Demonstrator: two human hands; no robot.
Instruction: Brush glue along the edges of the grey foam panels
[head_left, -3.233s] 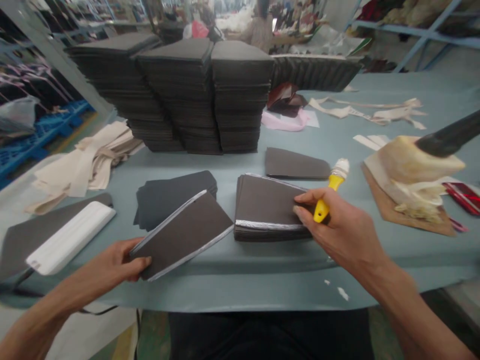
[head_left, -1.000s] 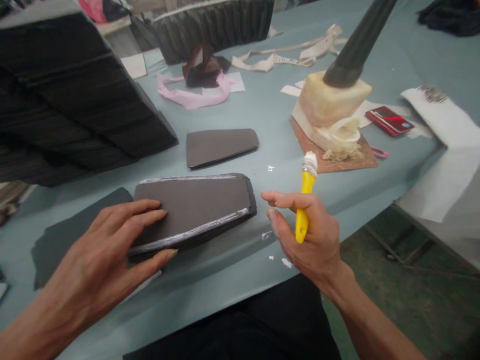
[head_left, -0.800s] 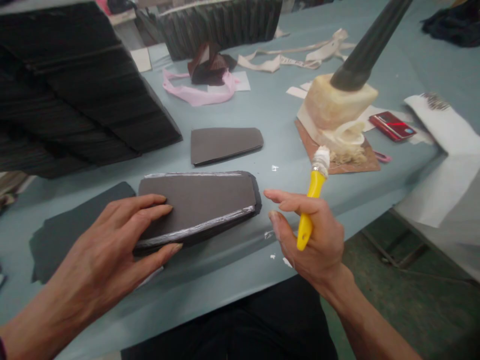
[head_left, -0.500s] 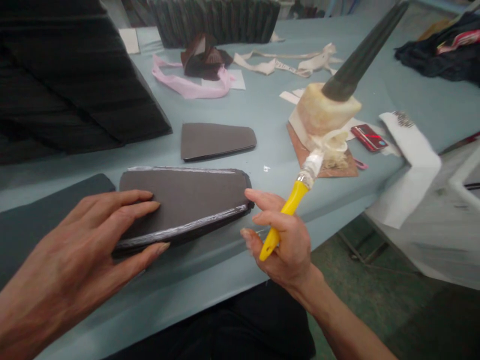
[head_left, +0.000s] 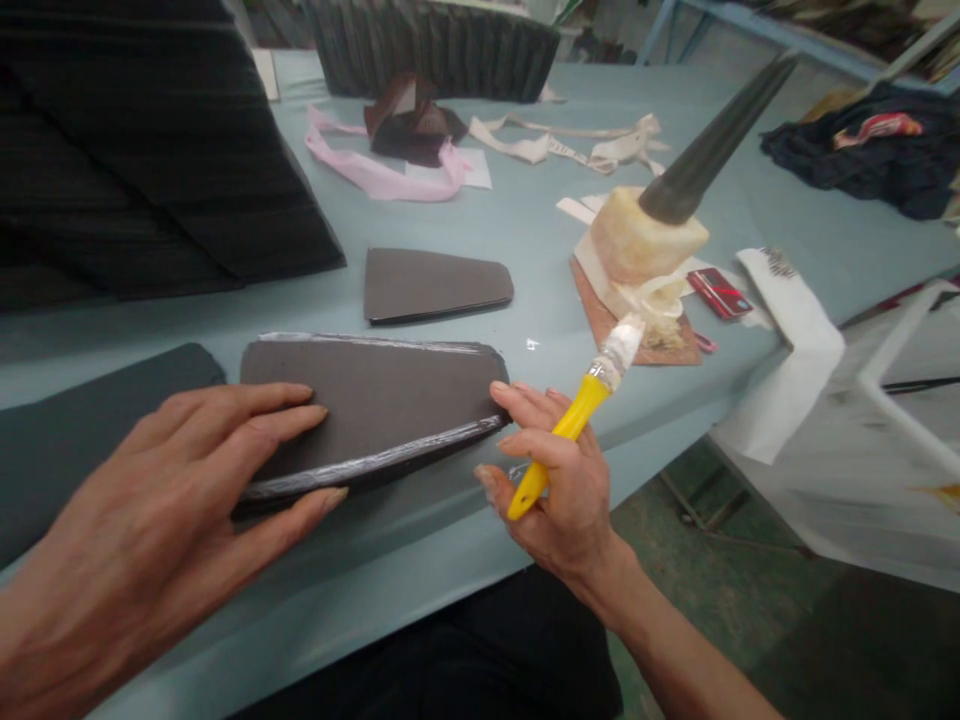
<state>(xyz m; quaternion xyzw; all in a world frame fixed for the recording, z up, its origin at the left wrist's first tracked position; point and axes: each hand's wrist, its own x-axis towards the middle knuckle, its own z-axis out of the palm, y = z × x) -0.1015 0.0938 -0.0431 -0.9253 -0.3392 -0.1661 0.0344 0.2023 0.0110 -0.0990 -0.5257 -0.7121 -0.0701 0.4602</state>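
My left hand [head_left: 187,480] lies with outstretched fingers on a stack of tapered dark grey pieces [head_left: 375,400], its thumb along the near side. White, wet-looking streaks run along both long edges of the top piece. My right hand [head_left: 562,490] holds a yellow-handled paintbrush [head_left: 566,430] between thumb and fingers. White stuff coats the brush's bristles, which point away toward a glue-crusted pale block. The right fingertips are at the stack's narrow end. Behind the stack lies a smaller tapered grey piece [head_left: 435,287].
The crusted block [head_left: 641,235], with a dark tapered rod standing in it, sits on a brown board [head_left: 675,350]. Nearby lie a red box [head_left: 718,292] and a bent white strip [head_left: 791,330]. A tall black stack [head_left: 150,150] rises at left. Pink fabric [head_left: 375,178] lies behind.
The brush and my right hand have shifted slightly left and down in view. My left hand stays on the stack. The camera has turned a little.
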